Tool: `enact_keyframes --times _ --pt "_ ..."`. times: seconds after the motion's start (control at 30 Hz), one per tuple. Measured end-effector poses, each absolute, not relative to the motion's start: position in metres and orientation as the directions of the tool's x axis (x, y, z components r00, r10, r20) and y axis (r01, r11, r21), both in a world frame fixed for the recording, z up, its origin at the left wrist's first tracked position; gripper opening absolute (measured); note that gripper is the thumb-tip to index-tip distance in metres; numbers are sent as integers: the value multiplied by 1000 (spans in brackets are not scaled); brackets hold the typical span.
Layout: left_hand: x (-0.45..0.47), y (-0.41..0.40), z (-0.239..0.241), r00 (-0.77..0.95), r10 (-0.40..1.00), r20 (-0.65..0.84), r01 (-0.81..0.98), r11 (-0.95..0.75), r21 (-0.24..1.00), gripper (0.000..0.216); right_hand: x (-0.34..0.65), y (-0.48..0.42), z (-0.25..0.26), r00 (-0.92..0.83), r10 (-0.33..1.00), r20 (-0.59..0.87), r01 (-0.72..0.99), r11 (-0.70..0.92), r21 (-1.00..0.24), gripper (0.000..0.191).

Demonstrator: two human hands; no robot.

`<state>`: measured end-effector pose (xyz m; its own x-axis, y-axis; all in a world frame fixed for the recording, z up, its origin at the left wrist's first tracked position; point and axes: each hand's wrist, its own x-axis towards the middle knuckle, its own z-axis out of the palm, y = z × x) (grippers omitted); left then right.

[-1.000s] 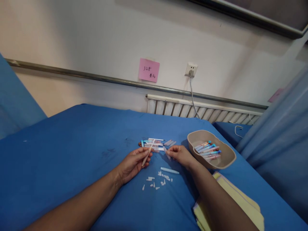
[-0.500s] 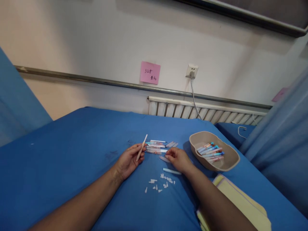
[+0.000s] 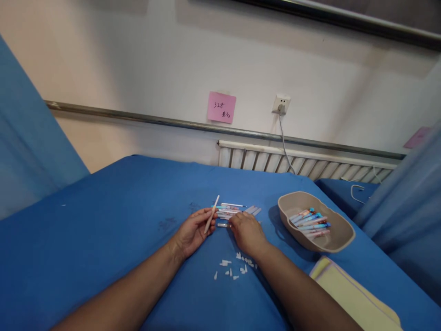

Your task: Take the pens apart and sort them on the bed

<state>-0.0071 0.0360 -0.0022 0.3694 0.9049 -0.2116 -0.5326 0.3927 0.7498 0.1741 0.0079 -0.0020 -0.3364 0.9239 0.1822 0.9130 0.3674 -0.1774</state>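
My left hand [image 3: 195,233] is closed around a pale pen [image 3: 212,216], which slants up with a thin white stick showing at its top. My right hand [image 3: 248,233] is palm down, its fingers bent over a clear pen tube [image 3: 223,225]; one end of the tube pokes out left of the fingertips. Just beyond the hands lie white ink refills [image 3: 232,204] and printed pen barrels [image 3: 224,215], partly covered by my fingers. Pale translucent pen barrels [image 3: 253,210] rest behind my right hand. Nearer me, several small white pen tips [image 3: 225,263] are scattered.
A beige bin [image 3: 339,241] with several colourful pens [image 3: 312,224] stands at the right. A folded yellow cloth [image 3: 356,294] lies in front of it. The blue sheet [image 3: 138,197] ends at the wall with a radiator [image 3: 262,158]. Blue curtains [image 3: 37,124] hang at both sides.
My right hand has moved forward and left relative to the pen parts, now over the clear tube. The light-blue barrel near it is hidden now. My left hand keeps its hold.
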Motion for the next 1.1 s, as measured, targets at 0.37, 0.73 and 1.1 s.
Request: enact_keyframes --times 0.37,0.73,1.1 --pt "-8 34 -2 373 902 -220 -536 402 742 14 188 1 1 -370 923 106 920 380 -96 22" --pt "-12 40 -2 349 913 -211 -582 388 715 13 196 8 -4 -304 936 178 900 344 -267 33" --pt "-23 48 1 308 928 -210 -662 367 653 14 193 6 -10 -368 912 181 851 409 -328 19"
